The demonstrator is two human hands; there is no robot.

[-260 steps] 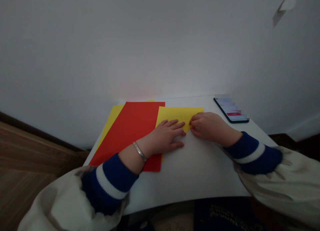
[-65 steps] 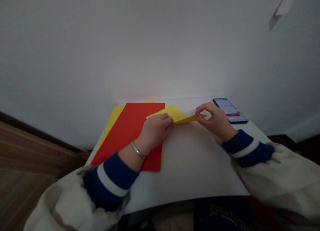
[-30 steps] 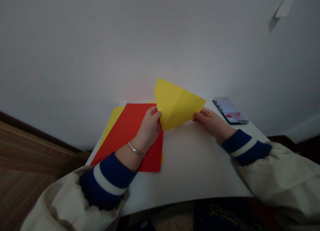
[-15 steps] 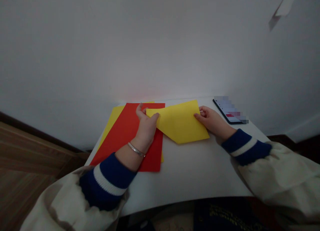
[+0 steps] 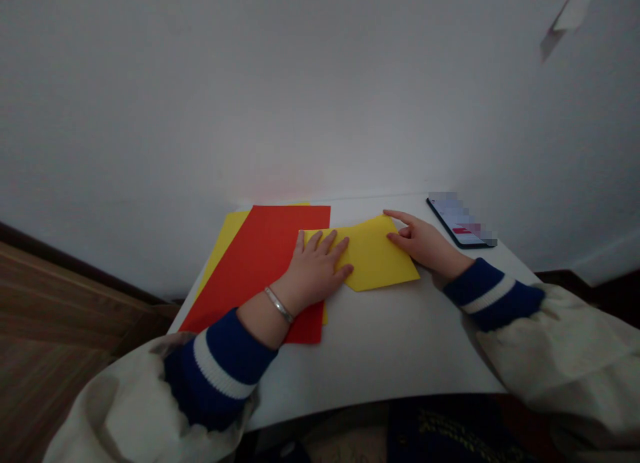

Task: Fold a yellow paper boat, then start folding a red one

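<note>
A folded yellow paper (image 5: 377, 256) with a slanted lower-left edge lies at the middle of the white table, its left part over a red sheet (image 5: 235, 283). My left hand (image 5: 317, 266) rests on its left part, palm down, fingers spread and nothing gripped. At the paper's right edge, my right hand (image 5: 417, 239) holds it with the thumb on top and the other fingers curled by the edge. The right index finger stretches to the top corner. What the curled fingertips do beneath is hidden.
Beneath the red sheet, another yellow sheet (image 5: 225, 239) sticks out. A phone (image 5: 463, 226) with a lit screen lies at the table's (image 5: 380, 356) back right. The wall (image 5: 320, 103) rises behind the table. Wooden furniture (image 5: 65, 329) stands at the left.
My left hand has let go of the paper's left end and flattened onto it, fingers spread. The paper has come down onto the table. My right index finger has stretched out to the top corner.
</note>
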